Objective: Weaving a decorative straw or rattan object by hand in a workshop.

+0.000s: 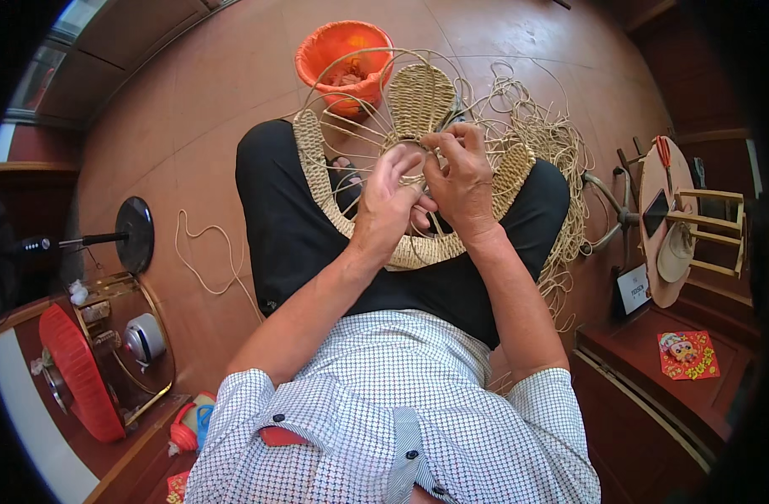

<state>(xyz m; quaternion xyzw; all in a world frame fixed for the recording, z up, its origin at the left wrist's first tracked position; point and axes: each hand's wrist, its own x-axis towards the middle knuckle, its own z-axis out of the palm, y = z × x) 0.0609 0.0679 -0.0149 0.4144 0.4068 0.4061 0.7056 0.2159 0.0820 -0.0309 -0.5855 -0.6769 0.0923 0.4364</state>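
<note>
A woven straw-cord piece lies across my lap, with a broad curved outer band [330, 208] and an oval woven panel [420, 94] at its far end. Strands stretch between the two, around a small ring in the middle. My left hand [388, 200] is beside the ring, its fingers apart and partly curled; no cord shows plainly in its grip. At the ring's right side, my right hand [461, 178] pinches a straw cord near the base of the oval panel. Long loose cord ends [351, 54] arch above the work.
An orange lined bucket [344, 59] stands beyond my knees. A heap of loose straw cord [561, 160] spreads by my right leg, and one strand [220, 244] lies at left. A round-based stand [135, 234] is at left. A round stool top [666, 223] holds a phone and scissors.
</note>
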